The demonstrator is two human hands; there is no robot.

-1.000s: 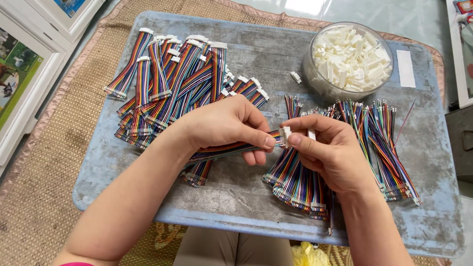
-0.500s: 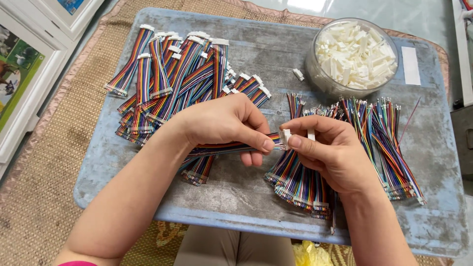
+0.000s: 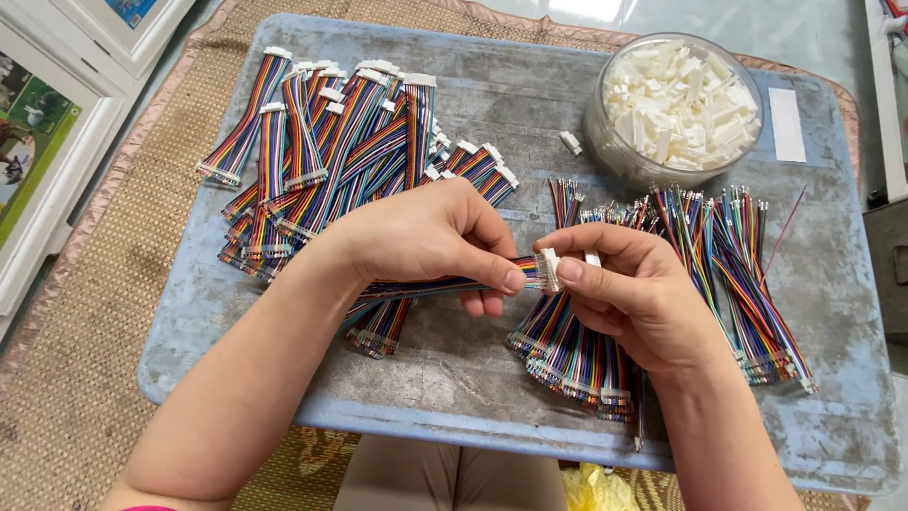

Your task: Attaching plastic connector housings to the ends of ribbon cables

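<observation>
The flat rainbow-coloured ribbon cable (image 3: 445, 286) looks light and limp, so it is best pinched close to its end, where the left hand (image 3: 426, 237) grips it between thumb and fingers above the worn blue table (image 3: 473, 416). The right hand (image 3: 634, 293) pinches a small white plastic connector housing (image 3: 548, 269), probably stiff and slightly slippery, against the cable's tip.

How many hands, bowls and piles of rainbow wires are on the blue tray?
Hands: 2, the left hand and right hand
Clear bowl of white plugs: 1
Piles of rainbow wires: 2, left pile and right pile
Total: 5
</observation>
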